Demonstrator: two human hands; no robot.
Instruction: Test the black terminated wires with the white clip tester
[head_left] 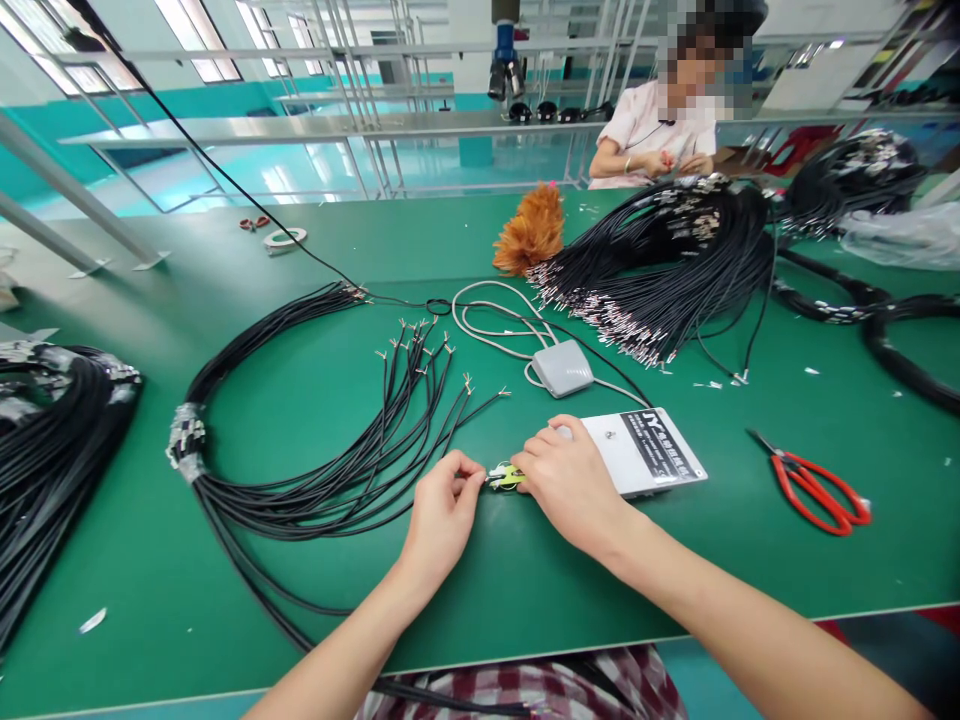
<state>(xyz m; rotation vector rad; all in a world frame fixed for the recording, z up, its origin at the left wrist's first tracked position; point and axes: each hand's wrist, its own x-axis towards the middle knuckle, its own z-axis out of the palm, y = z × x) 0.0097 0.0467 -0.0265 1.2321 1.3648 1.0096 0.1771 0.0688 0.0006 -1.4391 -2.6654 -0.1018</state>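
Note:
Thumb and fingertips of my left hand (444,510) are pinched on what looks like a black cable end, mostly hidden by the fingers. My right hand (571,485) closes its fingers on a small yellow-green clip-like piece (507,475), right beside the left fingertips. Under and behind the right hand lies a white box with a black printed label (660,445). Left of my hands, a bundle of black cables (300,505) curves round, its stripped ends fanned out. A grey foot pedal (562,368) with a looped grey cord rests beyond the box.
Red-handled pliers (821,492) lie at right. Large black cable bundles (660,270) and an orange-brown feather duster (531,230) occupy the back; another bundle (67,440) is at left. A tape roll (285,239) sits far left. Across the green table (247,640), a person (652,140) handles something small.

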